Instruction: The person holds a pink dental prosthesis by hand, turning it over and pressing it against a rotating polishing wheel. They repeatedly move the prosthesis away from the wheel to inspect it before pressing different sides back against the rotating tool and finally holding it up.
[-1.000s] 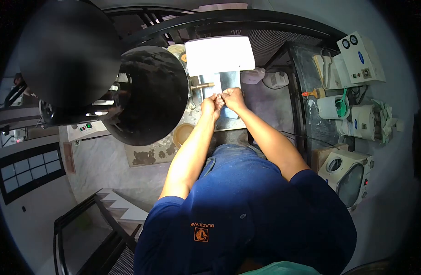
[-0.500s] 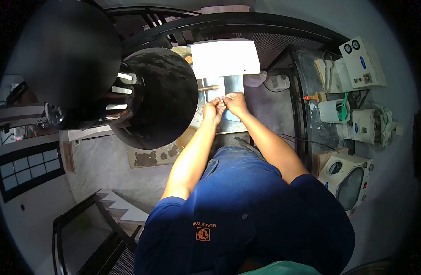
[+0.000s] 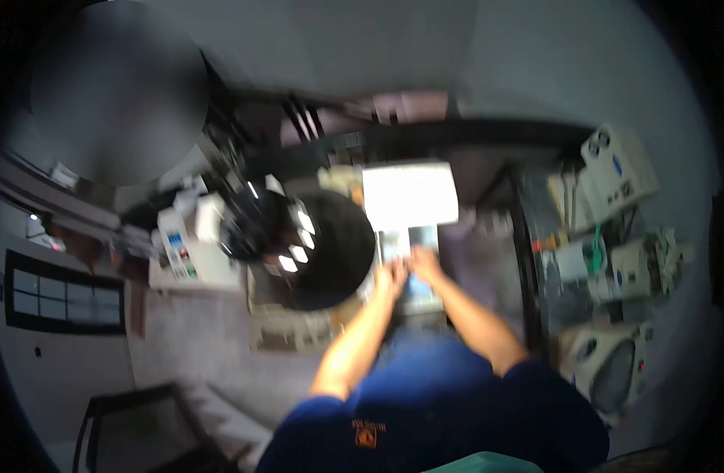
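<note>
My left hand [image 3: 389, 278] and my right hand [image 3: 423, 263] meet close together at the front of a white box-shaped unit [image 3: 411, 195]. The fingers of both look pinched inward, but motion smears them. What lies between the fingertips is too small and blurred to name. Under the hands is a light work tray [image 3: 422, 302] with a blue patch. A black lamp shade [image 3: 323, 256] hangs just to the left of my left hand.
On the right, a bench [image 3: 563, 296] bears a white unit with gauges [image 3: 618, 169], a white tub [image 3: 571, 260] with a green scoop [image 3: 594, 251], and a cabinet with a dark window [image 3: 614, 377]. A black rail [image 3: 488, 130] runs behind.
The view has tilted upward, so the hands, lamp and white unit appear lower, and everything is blurred. Both hands stay together; a small pale piece showed between the fingertips before.
</note>
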Available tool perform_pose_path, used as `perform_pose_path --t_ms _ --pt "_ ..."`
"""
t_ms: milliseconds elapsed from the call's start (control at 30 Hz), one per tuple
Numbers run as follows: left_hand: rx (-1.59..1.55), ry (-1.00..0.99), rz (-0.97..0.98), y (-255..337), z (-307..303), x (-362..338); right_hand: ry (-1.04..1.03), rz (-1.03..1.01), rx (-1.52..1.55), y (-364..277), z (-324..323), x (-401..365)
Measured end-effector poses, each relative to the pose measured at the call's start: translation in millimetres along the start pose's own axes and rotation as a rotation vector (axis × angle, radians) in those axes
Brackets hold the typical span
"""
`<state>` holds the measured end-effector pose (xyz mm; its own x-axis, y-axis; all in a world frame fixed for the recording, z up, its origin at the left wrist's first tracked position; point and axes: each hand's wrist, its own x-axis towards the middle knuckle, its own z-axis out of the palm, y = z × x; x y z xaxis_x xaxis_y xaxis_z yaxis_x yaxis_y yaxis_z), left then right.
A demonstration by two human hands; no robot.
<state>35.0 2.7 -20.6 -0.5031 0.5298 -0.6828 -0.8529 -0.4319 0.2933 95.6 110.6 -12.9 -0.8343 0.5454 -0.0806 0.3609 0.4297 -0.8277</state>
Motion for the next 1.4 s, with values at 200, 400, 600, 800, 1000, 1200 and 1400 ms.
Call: perform_pose_path --t_ms 200,400,600,800,1000,1200,1400 --pt "0.07 -0.203 -0.039 3 -6 21 0.031 0.09 0.384 1 3 0" --pt "0.103 -0.096 -0.031 13 0 13 0.104 0.172 0.256 2 15 4" --pt "0.067 -0.11 -0.033 3 2 24 0.173 0.206 0.391 -3 7 0" --pt "0.077 -0.174 -0.104 15 -8 25 0.197 0.16 0.164 -25 7 -7" --pt "0.073 -0.145 -0.188 5 7 30 0.204 0.189 0.424 -8 4 -6" --pt "0.067 -0.167 -0.174 16 -6 31 0.165 0.122 0.232 -24 0 -10" --pt "0.095 0.033 -0.105 9 33 0 0.287 -0.174 -0.002 2 -1 -10"
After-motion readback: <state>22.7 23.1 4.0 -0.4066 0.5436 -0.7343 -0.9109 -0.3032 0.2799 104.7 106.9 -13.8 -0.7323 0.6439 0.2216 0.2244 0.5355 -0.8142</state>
